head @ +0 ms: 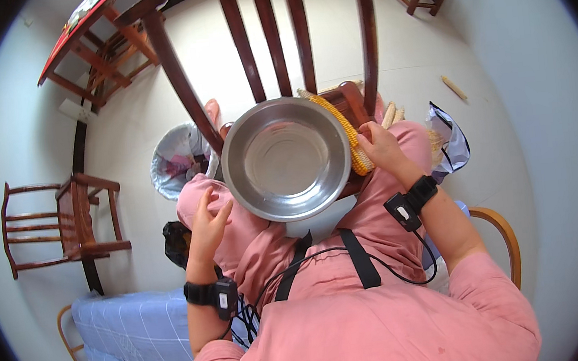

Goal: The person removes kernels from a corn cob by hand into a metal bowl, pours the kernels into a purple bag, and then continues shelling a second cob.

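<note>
A stainless steel basin (287, 160) stands on the seat of a dark wooden chair (352, 102) between my knees. Nothing lies inside the basin. Along its right rim rests a corn cob (346, 125) with yellow kernels; near its lower end some kernels look whitish. My right hand (384, 149) is at the cob's right side, thumb and fingers loosely bent, the fingertips touching it or very close. Over my left thigh, left of the basin, my left hand (209, 227) hovers with its fingers apart and nothing in it.
A lined waste bin (165, 163) stands left of the chair. Stripped cobs (390, 113) and an open bag (455, 146) are at the right, with another cob (454, 88) on the floor. The chair's slatted back (270, 36) rises beyond the basin. Cables (306, 256) cross my lap.
</note>
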{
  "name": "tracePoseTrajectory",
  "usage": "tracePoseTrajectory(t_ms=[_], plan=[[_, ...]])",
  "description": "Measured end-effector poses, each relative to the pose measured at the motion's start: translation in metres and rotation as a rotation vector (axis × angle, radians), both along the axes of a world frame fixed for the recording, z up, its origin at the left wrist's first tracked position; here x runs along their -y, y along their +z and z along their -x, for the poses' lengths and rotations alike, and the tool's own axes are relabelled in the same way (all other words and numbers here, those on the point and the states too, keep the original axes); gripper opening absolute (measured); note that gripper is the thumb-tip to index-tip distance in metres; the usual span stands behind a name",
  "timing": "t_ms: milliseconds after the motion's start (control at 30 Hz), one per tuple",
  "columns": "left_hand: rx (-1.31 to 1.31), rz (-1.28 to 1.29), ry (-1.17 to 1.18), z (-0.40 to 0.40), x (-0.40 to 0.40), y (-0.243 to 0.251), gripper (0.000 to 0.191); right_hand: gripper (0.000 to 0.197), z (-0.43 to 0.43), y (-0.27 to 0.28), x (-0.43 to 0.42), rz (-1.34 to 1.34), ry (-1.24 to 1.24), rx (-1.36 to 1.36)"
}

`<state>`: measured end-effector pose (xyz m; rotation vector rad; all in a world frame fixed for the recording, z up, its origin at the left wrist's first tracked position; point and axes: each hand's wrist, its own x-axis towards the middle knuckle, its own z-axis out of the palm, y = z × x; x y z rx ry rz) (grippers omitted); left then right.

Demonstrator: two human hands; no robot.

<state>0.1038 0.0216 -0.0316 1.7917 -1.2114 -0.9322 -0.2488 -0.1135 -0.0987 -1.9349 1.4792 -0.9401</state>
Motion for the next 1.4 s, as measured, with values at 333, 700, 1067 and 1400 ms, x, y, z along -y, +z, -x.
tracePoseTrajectory(t_ms=[333, 700, 1067, 1400], plan=[[-0.270, -0.350, 0.054, 0.017, 0.036, -0.023, 0.045, 0.040, 0.011, -0.016, 0.010, -0.136, 0.089, -0.271], [-0.343, -0.037, 0.138, -0.021, -0.034, 0.033, 0.025, 0.054, 0.012, -0.031, 0.023, -0.247, 0.185, -0.264], [-0.479, 0.251, 0.438, -0.067, -0.120, 0.108, 0.013, 0.067, -0.021, -0.015, 0.016, -0.309, 0.040, -0.269], [-0.409, -0.153, 0.007, 0.025, -0.015, 0.021, 0.025, 0.040, 0.042, 0.036, -0.040, -0.411, 0.074, 0.513]])
